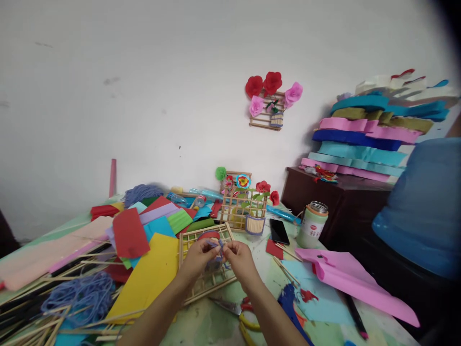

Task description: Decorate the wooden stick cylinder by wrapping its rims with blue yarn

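Observation:
My left hand (197, 257) and my right hand (239, 258) are close together over the table, both with fingers pinched. Between the fingertips is a short bit of blue-purple yarn (221, 245), one strand hanging down. Beneath them lies a lattice frame of thin wooden sticks (182, 245), tilted and partly covered by my hands. A round red item (209, 234) shows just behind my fingers; its kind is unclear. Below my right wrist are scissors (230, 305) with red handles, partly hidden by the forearm.
Colored paper (151, 274), a yarn heap (81, 298) and loose sticks crowd the left. Behind stands a stick lattice with paper flowers (234, 211). At right are a phone (279, 231), a jar (312, 225), pink paper (356, 283) and a blue water jug (421, 206).

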`<state>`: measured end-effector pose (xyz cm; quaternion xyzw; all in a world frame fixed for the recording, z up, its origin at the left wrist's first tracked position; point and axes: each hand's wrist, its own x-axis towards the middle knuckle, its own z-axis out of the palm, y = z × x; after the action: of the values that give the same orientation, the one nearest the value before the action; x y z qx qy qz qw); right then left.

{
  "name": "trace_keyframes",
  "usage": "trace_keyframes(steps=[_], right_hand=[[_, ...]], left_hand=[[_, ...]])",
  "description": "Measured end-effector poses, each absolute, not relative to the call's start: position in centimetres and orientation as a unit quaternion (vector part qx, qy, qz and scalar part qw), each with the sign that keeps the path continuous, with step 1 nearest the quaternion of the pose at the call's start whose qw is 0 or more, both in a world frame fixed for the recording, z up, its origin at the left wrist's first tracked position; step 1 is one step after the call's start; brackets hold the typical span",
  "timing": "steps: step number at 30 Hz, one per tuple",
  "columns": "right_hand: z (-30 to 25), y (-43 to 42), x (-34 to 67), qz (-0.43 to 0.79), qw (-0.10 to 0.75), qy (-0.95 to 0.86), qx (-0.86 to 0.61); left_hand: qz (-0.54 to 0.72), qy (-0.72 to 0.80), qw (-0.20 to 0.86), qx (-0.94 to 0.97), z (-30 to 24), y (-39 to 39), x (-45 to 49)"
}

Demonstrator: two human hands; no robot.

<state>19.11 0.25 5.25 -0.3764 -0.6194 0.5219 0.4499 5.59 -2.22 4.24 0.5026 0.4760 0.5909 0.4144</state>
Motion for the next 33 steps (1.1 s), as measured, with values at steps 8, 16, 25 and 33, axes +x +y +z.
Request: trace_keyframes(steps=[8, 16, 25, 33], right_hand=[[5.9, 0.4, 19.8, 0.541, 0.447, -0.613, -0.363], [5.3, 0.4, 19.4, 0.514, 0.42, -0.66, -0.352], [5.4, 0.5, 19.4, 0.484, 0.402, -0.69, -0.359], [5.6, 0.2, 19.7, 0.422, 0.372, -0.736, -0.376]], left_hand=[[0.576, 0.451, 0.486, 0.479, 5.1, -2.8, 5.5], [0.52, 0.442, 0.445, 0.58, 4.7, -2.3, 5.3], [0.5, 0.45, 0.385, 0.632, 5.4, -2.6, 5.2], [0.44, 0.501, 0.33, 0.668, 6.2, -3.1, 4.9]])
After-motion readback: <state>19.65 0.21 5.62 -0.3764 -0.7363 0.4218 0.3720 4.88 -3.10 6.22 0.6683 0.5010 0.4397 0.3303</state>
